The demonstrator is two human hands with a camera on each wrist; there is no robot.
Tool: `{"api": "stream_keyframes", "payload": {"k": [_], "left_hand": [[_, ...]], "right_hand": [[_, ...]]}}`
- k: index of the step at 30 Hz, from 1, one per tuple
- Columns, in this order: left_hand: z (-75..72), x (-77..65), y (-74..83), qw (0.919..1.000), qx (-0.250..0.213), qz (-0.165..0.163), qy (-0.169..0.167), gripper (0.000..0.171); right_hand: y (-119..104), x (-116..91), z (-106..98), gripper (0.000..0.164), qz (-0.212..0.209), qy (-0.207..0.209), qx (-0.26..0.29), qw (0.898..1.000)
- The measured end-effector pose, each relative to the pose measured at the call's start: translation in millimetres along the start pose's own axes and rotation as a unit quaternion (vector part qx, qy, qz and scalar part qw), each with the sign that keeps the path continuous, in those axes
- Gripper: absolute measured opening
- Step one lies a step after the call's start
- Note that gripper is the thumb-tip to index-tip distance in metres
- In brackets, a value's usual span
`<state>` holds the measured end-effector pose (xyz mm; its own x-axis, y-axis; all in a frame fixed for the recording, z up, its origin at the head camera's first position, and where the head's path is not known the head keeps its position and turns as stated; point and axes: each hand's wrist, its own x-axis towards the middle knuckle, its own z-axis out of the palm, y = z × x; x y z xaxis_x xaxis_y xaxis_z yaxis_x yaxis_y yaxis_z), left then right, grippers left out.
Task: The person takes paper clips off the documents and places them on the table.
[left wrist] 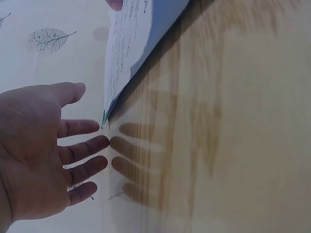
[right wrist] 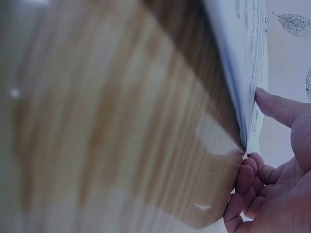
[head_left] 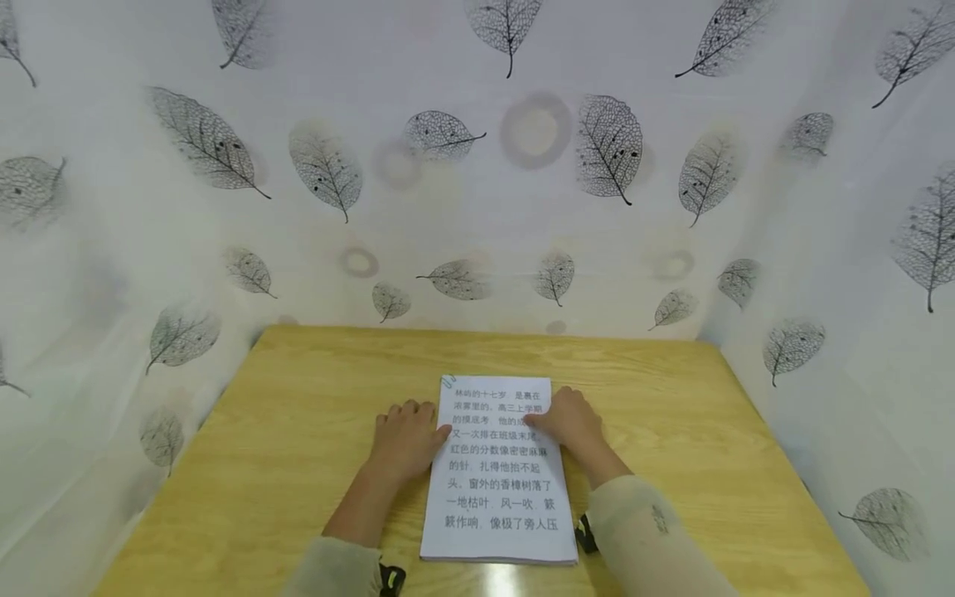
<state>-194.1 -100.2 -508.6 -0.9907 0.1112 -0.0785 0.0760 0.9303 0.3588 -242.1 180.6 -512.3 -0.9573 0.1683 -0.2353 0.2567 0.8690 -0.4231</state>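
A stack of printed paper (head_left: 496, 497), with large Chinese text on its top sheet, lies on the wooden table. A paper clip (head_left: 448, 381) sits at its far left corner and looks green in the left wrist view. Beside the left edge is my left hand (head_left: 403, 439), its thumb near the sheet's edge. Seen from the left wrist, the fingers of that hand (left wrist: 39, 150) are spread and nearly straight, holding nothing. My right hand (head_left: 573, 421) grips the right edge. In the right wrist view its thumb (right wrist: 282, 108) lies on the top sheet while the fingers curl at the edge.
The yellow wood-grain table (head_left: 313, 373) reaches back to a pale curtain (head_left: 462, 207) printed with dark leaves, which also hangs along both sides. Black straps (head_left: 391, 579) show at both wrists. Light glares off the table's near edge.
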Motion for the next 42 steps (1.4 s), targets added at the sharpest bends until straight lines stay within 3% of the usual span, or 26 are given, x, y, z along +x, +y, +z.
{"api": "stream_keyframes", "payload": {"k": [6, 13, 17, 25, 34, 42], "left_hand": [[-1.2, -2.7, 3.0, 0.9991, -0.035, 0.017, -0.015, 0.055], [-5.7, -3.3, 7.6, 0.9991, -0.032, 0.026, -0.013, 0.05], [-7.0, -4.8, 8.3, 0.9991, -0.03, 0.023, -0.021, 0.05], [-6.4, -6.4, 8.6, 0.9992, -0.026, 0.022, -0.022, 0.051], [-1.3, -1.6, 3.1, 0.9978, -0.059, 0.015, -0.024, 0.051], [4.0, 16.8, -9.8, 0.9902, -0.139, -0.001, 0.003, 0.051]], "right_hand": [[-10, -5, -4, 0.048, 0.014, -0.011, 0.02, 1.0], [-4, -5, -3, 0.032, 0.0, -0.016, 0.072, 0.997], [-2, -7, -4, 0.034, -0.009, -0.008, 0.095, 0.995], [1, -9, -14, 0.038, -0.003, -0.036, 0.232, 0.972], [20, -6, -10, 0.038, -0.026, -0.065, 0.284, 0.956], [33, 1, -8, 0.034, -0.025, -0.091, 0.322, 0.942]]}}
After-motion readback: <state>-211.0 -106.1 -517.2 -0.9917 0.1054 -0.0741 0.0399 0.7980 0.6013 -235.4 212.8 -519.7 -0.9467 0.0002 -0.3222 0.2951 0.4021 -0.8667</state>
